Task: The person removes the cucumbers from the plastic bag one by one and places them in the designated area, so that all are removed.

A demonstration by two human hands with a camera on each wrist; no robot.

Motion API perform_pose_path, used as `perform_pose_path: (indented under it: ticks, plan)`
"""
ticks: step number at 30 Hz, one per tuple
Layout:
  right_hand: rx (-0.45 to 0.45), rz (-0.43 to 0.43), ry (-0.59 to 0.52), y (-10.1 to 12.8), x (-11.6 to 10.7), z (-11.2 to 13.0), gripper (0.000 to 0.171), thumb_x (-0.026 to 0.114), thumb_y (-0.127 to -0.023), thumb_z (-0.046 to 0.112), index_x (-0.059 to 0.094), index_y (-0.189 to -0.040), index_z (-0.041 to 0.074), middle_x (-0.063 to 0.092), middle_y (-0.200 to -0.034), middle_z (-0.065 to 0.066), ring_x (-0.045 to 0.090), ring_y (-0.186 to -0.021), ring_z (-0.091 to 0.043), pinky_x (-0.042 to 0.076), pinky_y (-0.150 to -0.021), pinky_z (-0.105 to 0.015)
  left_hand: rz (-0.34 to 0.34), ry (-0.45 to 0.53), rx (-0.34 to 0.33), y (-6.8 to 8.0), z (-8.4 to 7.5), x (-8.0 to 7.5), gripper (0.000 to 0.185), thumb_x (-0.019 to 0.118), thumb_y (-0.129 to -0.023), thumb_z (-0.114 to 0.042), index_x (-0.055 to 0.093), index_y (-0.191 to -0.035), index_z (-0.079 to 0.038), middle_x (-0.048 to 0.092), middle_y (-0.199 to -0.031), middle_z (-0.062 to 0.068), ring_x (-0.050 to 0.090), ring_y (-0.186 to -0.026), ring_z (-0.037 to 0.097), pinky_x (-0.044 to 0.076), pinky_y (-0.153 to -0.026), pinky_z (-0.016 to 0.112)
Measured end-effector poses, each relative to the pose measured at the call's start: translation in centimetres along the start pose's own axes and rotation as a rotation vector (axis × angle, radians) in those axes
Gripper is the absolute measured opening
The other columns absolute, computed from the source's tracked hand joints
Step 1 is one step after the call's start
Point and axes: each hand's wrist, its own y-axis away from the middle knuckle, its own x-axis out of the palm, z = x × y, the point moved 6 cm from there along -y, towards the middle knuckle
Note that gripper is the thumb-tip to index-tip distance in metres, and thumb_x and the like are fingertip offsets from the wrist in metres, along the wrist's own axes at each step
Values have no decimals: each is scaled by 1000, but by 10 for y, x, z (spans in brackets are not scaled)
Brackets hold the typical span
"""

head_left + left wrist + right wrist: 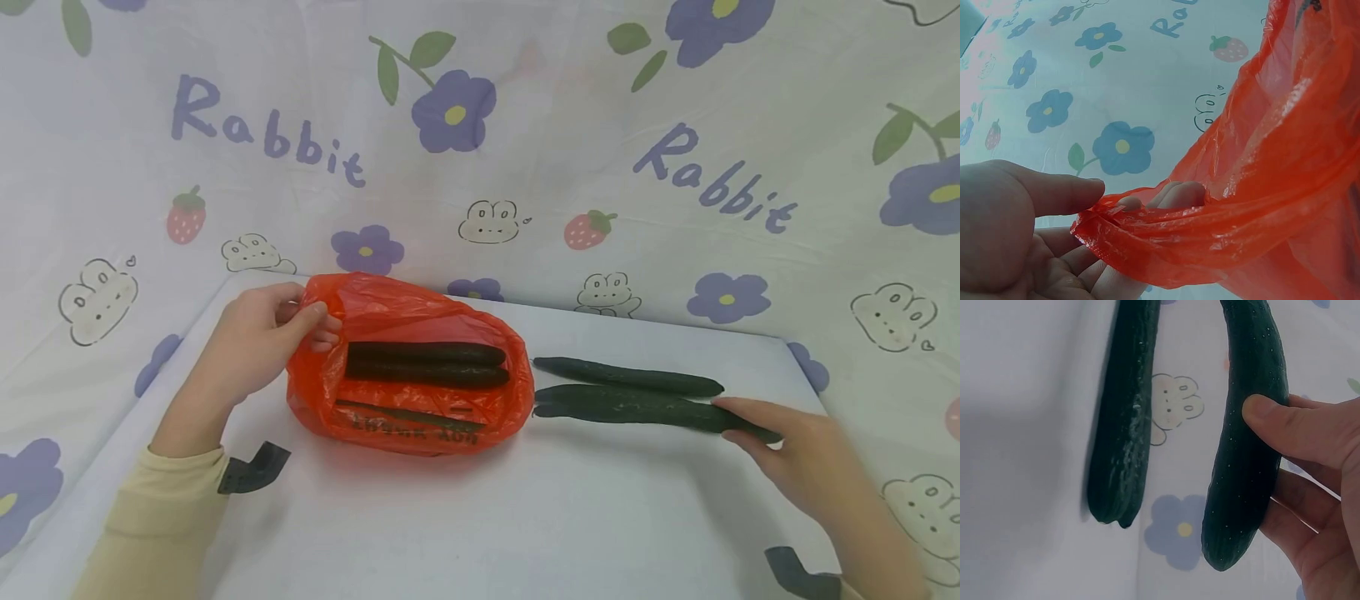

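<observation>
My left hand (258, 350) pinches the left edge of a red plastic bag (420, 304). In the left wrist view the thumb presses on the bag's gathered film (1166, 250), and fingertips poke up behind it. Two dark cucumbers (427, 364) lie side by side in the bag. To its right, my right hand (802, 458) grips one cucumber (637, 411) near its right end. The right wrist view has thumb and fingers on opposite sides of this held cucumber (1244, 469), with another cucumber (1122, 425) beside it. A separate cucumber (630, 377) lies behind in the head view.
Everything rests on a white tabletop (480, 533). Behind it hangs a white cloth (525, 158) printed with flowers, rabbits and strawberries. Dark camera mounts (255, 468) jut from both wrists.
</observation>
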Motion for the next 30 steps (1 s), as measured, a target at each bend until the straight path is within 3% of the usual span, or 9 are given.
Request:
perform_pose_path:
  ticks: [3,11,20,25,27,30]
  plan:
    - [10,18,11,2,5,0,56,98,-69,2,83,-120,20,82,-109,-1,77,-98,-22,37,-95,0,0,3,4,0,-1,0,33,58,-114,-27,67,-132,0,78,-111,13,77,-102,28,58,-103,54]
    - [-14,11,-1,6,16,-2,55,99,-66,2,84,-117,18,82,-108,-2,78,-95,-34,36,-97,-1,1,0,6,1,-1,0,33,58,-114,-27,68,-131,0,78,-110,12,77,-102,28,59,-102,54]
    - [-10,10,-11,10,26,-5,54,99,-65,1,85,-113,18,82,-106,-3,79,-95,-36,34,-98,-1,-1,-5,9,0,-2,0,32,58,-114,-28,69,-130,-1,78,-110,12,77,-101,27,59,-101,54]
    - [-14,34,-11,13,33,-9,54,100,-65,0,85,-114,18,82,-107,-3,79,-96,-35,40,-95,-3,-5,-8,10,0,-3,0,31,58,-114,-28,70,-127,-2,78,-109,12,77,-101,27,59,-101,53]
    - [-8,50,-5,14,36,-11,54,99,-66,-1,84,-114,17,82,-108,-4,79,-96,-36,46,-92,-8,-6,-9,7,0,-2,0,31,58,-114,-27,70,-126,-2,78,-109,12,77,-101,27,59,-101,53]
    - [11,86,2,14,39,-14,53,99,-67,-2,84,-115,16,82,-109,-6,79,-97,-38,58,-87,-28,-6,-11,5,1,-2,0,31,58,-114,-27,70,-127,-1,78,-110,12,77,-101,27,60,-101,54]
